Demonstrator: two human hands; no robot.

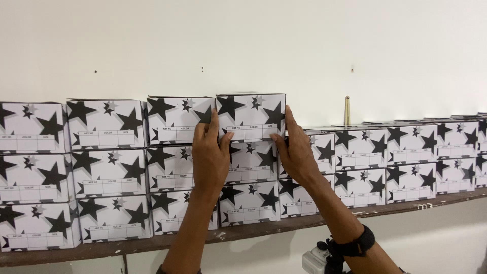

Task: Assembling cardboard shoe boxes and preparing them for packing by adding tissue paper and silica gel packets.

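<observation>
A white cardboard box with black stars [251, 114] sits at the top of a stack, level with the top row to its left. My left hand [210, 152] presses on its left side, fingers up along the edge. My right hand [294, 147] grips its right side, thumb on the front face. Both hands hold this one box between them. My right wrist carries a black strap with a small camera [317, 259].
Several identical starred boxes stand in rows three high on a wooden shelf [101, 248] against a white wall [304, 45]. To the right the stack [395, 162] is only two high. A slim brass-coloured spike [347, 110] stands behind those lower boxes.
</observation>
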